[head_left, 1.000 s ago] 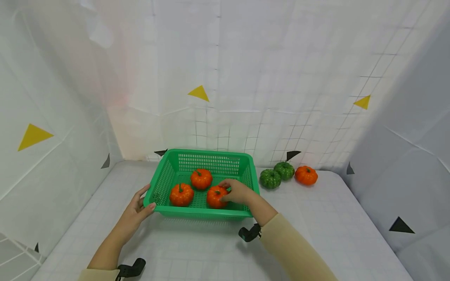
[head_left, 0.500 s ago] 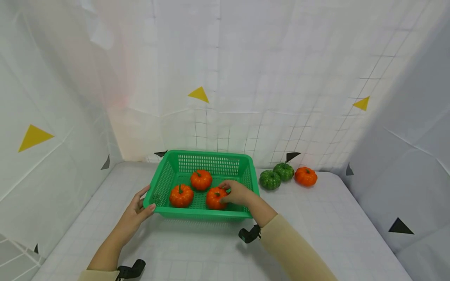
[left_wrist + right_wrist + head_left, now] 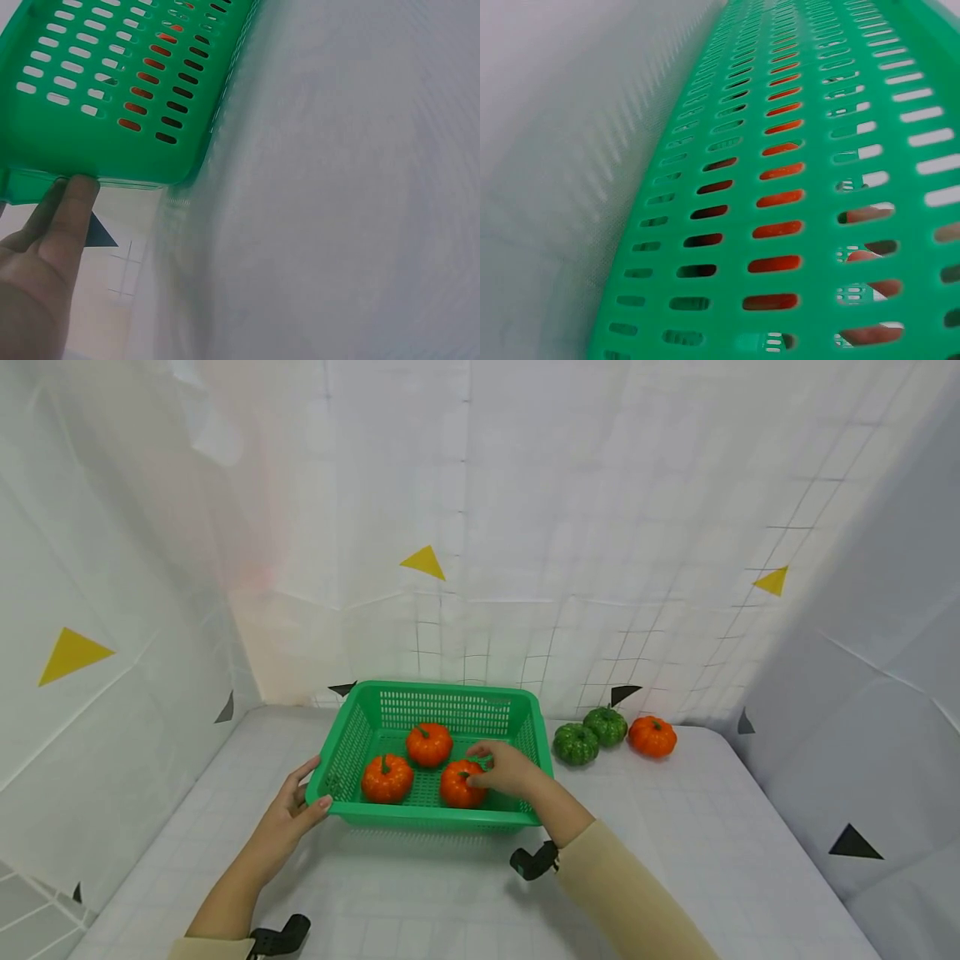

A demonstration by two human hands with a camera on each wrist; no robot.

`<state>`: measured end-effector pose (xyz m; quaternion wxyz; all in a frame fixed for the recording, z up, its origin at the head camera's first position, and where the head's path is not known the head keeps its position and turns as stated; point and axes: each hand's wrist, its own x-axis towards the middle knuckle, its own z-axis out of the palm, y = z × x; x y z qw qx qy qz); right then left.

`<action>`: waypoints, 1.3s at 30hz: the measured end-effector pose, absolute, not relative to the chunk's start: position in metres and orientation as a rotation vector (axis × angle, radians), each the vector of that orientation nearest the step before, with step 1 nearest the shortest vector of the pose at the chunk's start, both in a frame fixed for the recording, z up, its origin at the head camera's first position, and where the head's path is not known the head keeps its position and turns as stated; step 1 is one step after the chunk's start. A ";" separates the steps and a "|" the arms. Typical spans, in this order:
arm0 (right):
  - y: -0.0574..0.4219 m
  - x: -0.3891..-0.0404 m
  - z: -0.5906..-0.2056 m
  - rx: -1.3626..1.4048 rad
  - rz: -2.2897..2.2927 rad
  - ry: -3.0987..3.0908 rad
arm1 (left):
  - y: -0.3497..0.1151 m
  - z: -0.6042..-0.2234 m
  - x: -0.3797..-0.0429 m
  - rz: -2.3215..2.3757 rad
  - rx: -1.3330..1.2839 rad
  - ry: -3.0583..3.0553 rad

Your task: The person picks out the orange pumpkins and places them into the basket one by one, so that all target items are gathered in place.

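Nearest to us, two beige sleeves (image 3: 630, 893) lay with black wrist devices (image 3: 531, 862) over the pale, faintly gridded bench (image 3: 405, 893). We saw the left hand (image 3: 287, 818) gripping the green basket (image 3: 420, 812) at its near left corner, thumb on the rim and fingers against the outside. Inside, an orange pumpkin (image 3: 457, 789) sat by the right hand (image 3: 512, 772), whose thumb lay over its top; we could not tell whether it pinched or merely touched. A second orange pumpkin (image 3: 387, 779) sat at the left, and a third orange pumpkin (image 3: 429, 746) farther back between them. Past the right rim we found two green pumpkins (image 3: 576, 744) close together, then a fourth orange pumpkin (image 3: 652, 737) just beside them. The bench stretched wider to the basket's right than to its left. Behind, gridded white sheeting (image 3: 570, 485) rose, marked with yellow triangles (image 3: 425, 562) and black triangles (image 3: 855, 843), and enclosed both sides.
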<state>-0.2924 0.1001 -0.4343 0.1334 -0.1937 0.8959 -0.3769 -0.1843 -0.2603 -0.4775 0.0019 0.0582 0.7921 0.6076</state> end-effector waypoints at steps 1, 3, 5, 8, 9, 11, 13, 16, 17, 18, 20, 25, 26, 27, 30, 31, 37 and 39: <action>0.100 -0.292 -0.433 -0.572 -1.094 2.606 | -0.260 -0.478 -0.184 1.906 0.183 2.486; 0.102 -0.290 -0.430 -0.589 -1.114 2.611 | -0.261 -0.478 -0.184 1.907 0.182 2.484; 0.103 -0.287 -0.426 -0.611 -1.145 2.606 | -0.261 -0.478 -0.184 1.902 0.181 2.487; 0.107 -0.282 -0.420 -0.636 -1.207 2.588 | -0.261 -0.478 -0.184 1.898 0.177 2.491; 0.109 -0.280 -0.419 -0.640 -1.224 2.584 | -0.261 -0.478 -0.184 1.896 0.177 2.493; 0.112 -0.276 -0.415 -0.641 -1.267 2.580 | -0.260 -0.478 -0.184 1.895 0.175 2.494; 0.116 -0.272 -0.413 -0.630 -1.297 2.584 | -0.260 -0.479 -0.185 1.897 0.177 2.493; 0.123 -0.265 -0.409 -0.605 -1.336 2.599 | -0.261 -0.479 -0.185 1.903 0.184 2.488; 0.126 -0.263 -0.408 -0.595 -1.339 2.610 | -0.261 -0.479 -0.185 1.903 0.186 2.488; 0.128 -0.261 -0.407 -0.586 -1.336 2.628 | -0.261 -0.479 -0.185 1.906 0.185 2.485; 0.133 -0.258 -0.403 -0.577 -1.339 2.657 | -0.261 -0.479 -0.185 1.908 0.183 2.479; 0.147 -0.251 -0.397 -0.550 -1.330 2.721 | -0.262 -0.479 -0.185 1.910 0.182 2.471; 0.150 -0.250 -0.397 -0.547 -1.332 2.731 | -0.262 -0.479 -0.185 1.910 0.185 2.472; 0.153 -0.249 -0.397 -0.545 -1.334 2.741 | -0.262 -0.479 -0.185 1.911 0.188 2.471; 0.162 -0.248 -0.398 -0.560 -1.349 2.765 | -0.261 -0.479 -0.186 1.912 0.190 2.473; 0.165 -0.248 -0.398 -0.561 -1.359 2.767 | -0.261 -0.479 -0.186 1.913 0.190 2.472; 0.183 -0.245 -0.401 -0.553 -1.391 2.765 | -0.261 -0.479 -0.186 1.906 0.184 2.477; 0.190 -0.244 -0.402 -0.536 -1.387 2.784 | -0.261 -0.479 -0.186 1.907 0.181 2.473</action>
